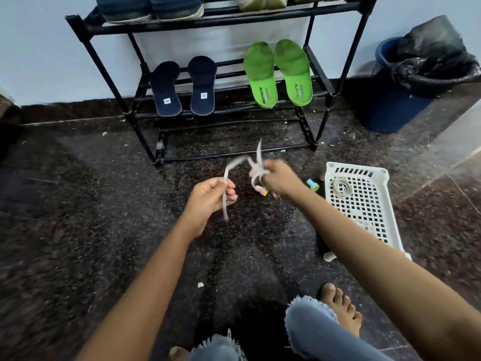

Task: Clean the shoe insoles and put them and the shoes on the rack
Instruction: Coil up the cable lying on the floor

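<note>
Nearest you, in front of the rack [234, 20], your left hand [210, 195] pinches a pale shoelace [235, 162] between curled fingers and thumb. Your right hand [276, 178], just beside it, has curled fingers with the shoelace looped round them; blur hides finer detail. A white basket [335, 168] sits right of the rack's front corner. Open dark floor [78, 204] lies between your hands and the rack's bottom rail. Navy insoles [166, 89] and green insoles [260, 74] lean on the rack's middle shelf, heels at its front bar. Shoes [145, 9] sit at the rack's top-shelf edge. A blue bin [385, 110] stands right of the rack.
</note>
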The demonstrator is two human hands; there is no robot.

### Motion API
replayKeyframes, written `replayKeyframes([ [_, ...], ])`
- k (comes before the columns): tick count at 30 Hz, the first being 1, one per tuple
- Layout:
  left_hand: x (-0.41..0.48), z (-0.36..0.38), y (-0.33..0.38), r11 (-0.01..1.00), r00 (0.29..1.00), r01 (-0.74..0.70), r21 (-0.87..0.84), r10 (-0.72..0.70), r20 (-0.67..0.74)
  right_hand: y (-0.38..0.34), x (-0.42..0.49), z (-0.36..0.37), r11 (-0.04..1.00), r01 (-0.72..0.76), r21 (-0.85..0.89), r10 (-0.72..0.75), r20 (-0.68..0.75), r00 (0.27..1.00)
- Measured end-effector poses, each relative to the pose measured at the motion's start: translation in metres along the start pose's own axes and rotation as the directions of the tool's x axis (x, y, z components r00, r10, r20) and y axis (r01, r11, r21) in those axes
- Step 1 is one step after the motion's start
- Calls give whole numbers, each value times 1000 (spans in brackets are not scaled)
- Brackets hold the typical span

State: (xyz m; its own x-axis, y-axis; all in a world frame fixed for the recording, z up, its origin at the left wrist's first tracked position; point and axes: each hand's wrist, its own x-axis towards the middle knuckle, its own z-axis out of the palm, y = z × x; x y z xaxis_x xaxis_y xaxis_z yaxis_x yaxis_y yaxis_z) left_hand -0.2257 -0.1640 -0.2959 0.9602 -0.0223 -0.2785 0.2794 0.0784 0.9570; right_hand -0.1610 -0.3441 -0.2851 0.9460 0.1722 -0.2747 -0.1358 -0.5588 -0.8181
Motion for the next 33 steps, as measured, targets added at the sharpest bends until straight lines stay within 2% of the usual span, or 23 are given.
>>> replayKeyframes([
  [2,-4,3,4,998,999,40,-49,-41,-11,15,-5,18,960,46,-277,-2,158,987],
  [3,-6,3,6,996,998,61,-58,-61,-11,19,-8,25,935,76,-345,-5,201,980],
  [6,-11,3,12,993,995,101,-60,-101,2,15,-15,27,914,88,-397,19,257,966],
  [9,-13,1,18,991,992,124,-56,-124,-7,-4,-18,16,827,107,-552,94,324,941],
  [11,-13,-1,22,990,991,134,-32,-134,0,-21,-21,6,791,110,-601,78,277,958],
  [13,-13,-3,27,990,990,143,-7,-143,16,-34,-21,-4,815,155,-558,-89,144,986],
  [14,-13,-3,30,989,989,146,7,-146,26,-37,-19,-6,828,226,-512,-211,88,973],
  [16,-13,-1,35,990,988,142,21,-143,53,-41,-17,-5,861,405,-307,-385,126,914],
  [18,-12,2,40,992,989,129,-7,-129,77,-41,-17,2,886,461,-55,-435,247,866],
  [19,-13,3,43,992,989,124,-35,-121,83,-38,-17,6,886,464,3,-448,265,854],
  [22,-13,3,47,990,990,108,-90,-98,102,-29,-12,16,863,505,14,-503,119,856],
  [24,-13,3,50,989,989,98,-115,-84,120,-23,-10,22,873,484,53,-484,-18,875],
  [26,-12,4,55,979,990,83,-186,-60,124,-13,-10,31,889,453,66,-449,-71,891],
  [29,-9,2,63,962,995,41,-270,-15,100,12,-8,50,948,308,74,-310,5,951],
  [31,-6,2,65,962,997,18,-273,4,81,26,-9,62,959,184,217,-205,80,975],
  [33,-5,2,62,959,999,9,-282,5,50,31,-12,68,932,124,339,-181,143,973],
])
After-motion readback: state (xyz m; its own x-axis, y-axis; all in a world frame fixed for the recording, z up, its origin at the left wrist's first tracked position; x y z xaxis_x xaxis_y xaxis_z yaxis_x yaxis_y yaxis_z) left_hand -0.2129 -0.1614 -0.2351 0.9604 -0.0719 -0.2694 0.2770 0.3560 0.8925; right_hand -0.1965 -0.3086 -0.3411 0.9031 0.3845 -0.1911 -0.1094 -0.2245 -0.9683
